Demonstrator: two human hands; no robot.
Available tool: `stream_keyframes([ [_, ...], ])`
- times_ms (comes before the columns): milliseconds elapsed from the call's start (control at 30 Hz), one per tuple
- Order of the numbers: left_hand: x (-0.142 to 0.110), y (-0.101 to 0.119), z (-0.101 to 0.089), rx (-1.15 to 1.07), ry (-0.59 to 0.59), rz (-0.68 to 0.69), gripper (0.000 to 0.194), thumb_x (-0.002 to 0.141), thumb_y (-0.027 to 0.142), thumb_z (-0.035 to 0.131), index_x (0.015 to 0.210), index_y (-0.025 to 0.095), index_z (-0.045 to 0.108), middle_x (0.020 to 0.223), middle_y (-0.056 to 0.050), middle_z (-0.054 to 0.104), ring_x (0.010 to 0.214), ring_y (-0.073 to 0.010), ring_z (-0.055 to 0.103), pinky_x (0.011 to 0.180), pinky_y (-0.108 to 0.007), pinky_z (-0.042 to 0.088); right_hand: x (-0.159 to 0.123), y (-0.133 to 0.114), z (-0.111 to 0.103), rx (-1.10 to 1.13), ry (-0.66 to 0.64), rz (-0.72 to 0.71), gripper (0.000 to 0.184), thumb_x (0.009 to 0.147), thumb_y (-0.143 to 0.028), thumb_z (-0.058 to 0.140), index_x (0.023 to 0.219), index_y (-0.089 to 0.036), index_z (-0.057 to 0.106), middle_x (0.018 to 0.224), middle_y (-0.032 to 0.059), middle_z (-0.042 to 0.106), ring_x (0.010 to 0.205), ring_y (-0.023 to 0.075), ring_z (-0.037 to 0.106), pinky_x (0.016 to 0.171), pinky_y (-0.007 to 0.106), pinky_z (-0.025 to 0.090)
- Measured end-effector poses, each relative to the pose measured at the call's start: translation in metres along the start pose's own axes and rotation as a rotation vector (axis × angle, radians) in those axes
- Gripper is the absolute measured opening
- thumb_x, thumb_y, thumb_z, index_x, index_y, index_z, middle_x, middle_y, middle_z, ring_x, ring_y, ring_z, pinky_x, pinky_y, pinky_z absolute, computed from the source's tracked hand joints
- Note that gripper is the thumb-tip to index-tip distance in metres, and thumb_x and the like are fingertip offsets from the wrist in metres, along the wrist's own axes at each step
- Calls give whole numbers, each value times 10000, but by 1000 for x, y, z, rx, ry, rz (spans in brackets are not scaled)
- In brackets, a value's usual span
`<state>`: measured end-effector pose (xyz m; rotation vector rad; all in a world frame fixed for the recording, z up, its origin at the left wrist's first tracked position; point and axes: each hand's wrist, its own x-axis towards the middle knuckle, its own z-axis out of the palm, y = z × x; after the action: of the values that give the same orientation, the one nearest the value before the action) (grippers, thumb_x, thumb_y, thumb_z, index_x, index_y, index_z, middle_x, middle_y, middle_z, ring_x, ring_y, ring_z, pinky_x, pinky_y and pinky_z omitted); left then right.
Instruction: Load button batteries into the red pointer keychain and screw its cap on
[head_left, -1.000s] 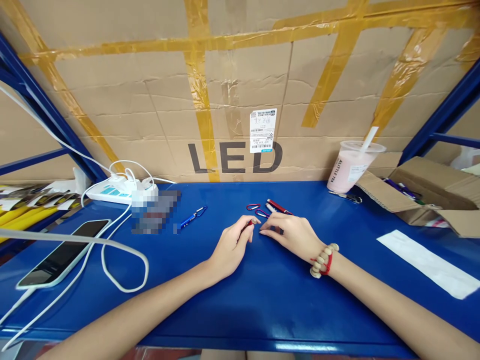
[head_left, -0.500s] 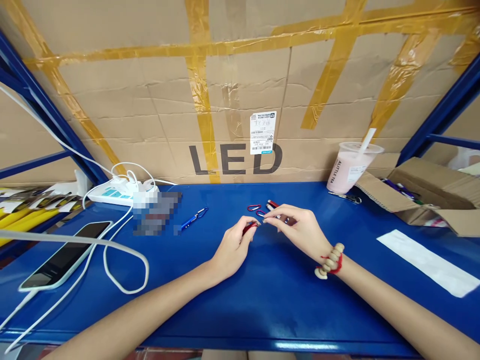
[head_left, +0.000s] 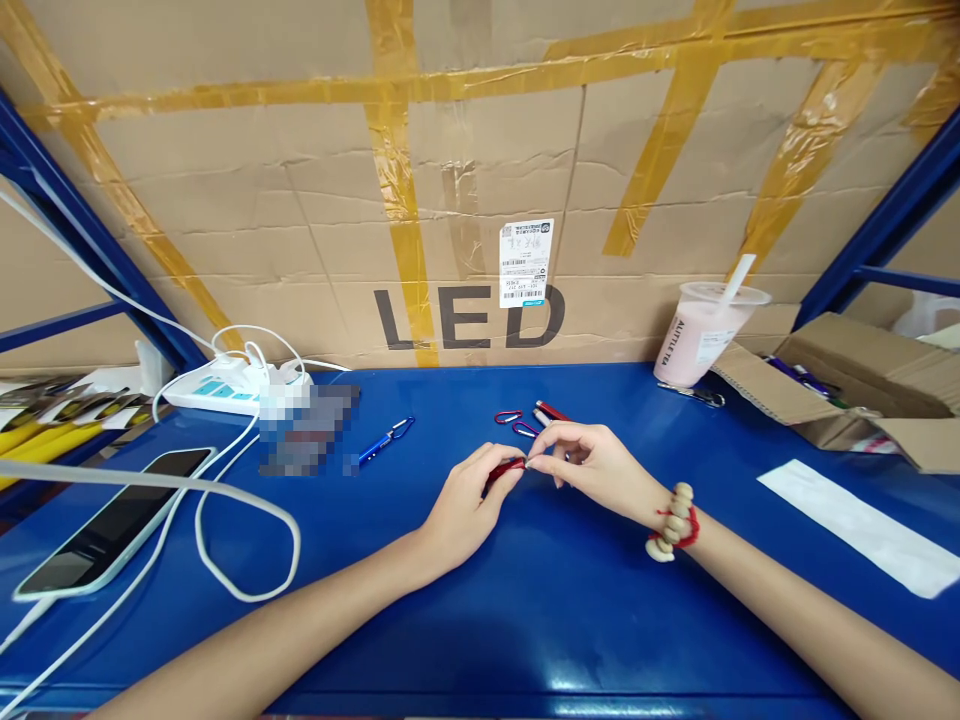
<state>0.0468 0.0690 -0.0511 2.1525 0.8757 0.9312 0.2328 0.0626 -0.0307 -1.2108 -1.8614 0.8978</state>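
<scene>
My left hand (head_left: 466, 500) is closed round a small red pen-like piece (head_left: 504, 468), held just above the blue table (head_left: 525, 600). My right hand (head_left: 592, 466) pinches its fingertips at the tip of that same red piece; what sits in the pinch is too small to name. Just beyond the hands lie a red clip (head_left: 508, 416), a blue clip (head_left: 524, 429) and another red pen piece (head_left: 553, 410). A blue pen piece with a clip (head_left: 384, 439) lies further left. A bead bracelet (head_left: 673, 520) is on my right wrist.
A pink drink cup with a straw (head_left: 703, 335) stands at the back right beside an open cardboard box (head_left: 847, 385). A white paper strip (head_left: 855, 525) lies right. A phone (head_left: 105, 520), white cable (head_left: 225, 510) and power strip (head_left: 225, 385) are left. Taped cardboard forms the back wall.
My right hand lifted off the table, picked at the clips and came to meet the left hand. Both hands have drawn slightly nearer to me with the red piece between them.
</scene>
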Motion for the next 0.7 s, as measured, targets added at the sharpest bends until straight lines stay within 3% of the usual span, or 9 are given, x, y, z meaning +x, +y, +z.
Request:
stream_keyframes([
  [233, 0, -2, 0, -94, -65, -12, 199, 910, 250, 382, 947, 148, 549, 702, 9, 534, 628, -94, 495, 606, -190, 389, 3, 5, -5, 45, -57, 37, 280, 695, -397, 680, 729, -122, 637, 671, 23, 598, 527, 83, 527, 518, 192, 418],
  [700, -4, 0, -1, -118, -173, 4, 155, 896, 236, 384, 916, 151, 512, 676, 11, 530, 603, -90, 473, 588, -193, 377, -1, 8, -5, 91, -99, 81, 306, 641, -409, 708, 679, -109, 657, 605, 33, 586, 506, 89, 496, 486, 205, 403],
])
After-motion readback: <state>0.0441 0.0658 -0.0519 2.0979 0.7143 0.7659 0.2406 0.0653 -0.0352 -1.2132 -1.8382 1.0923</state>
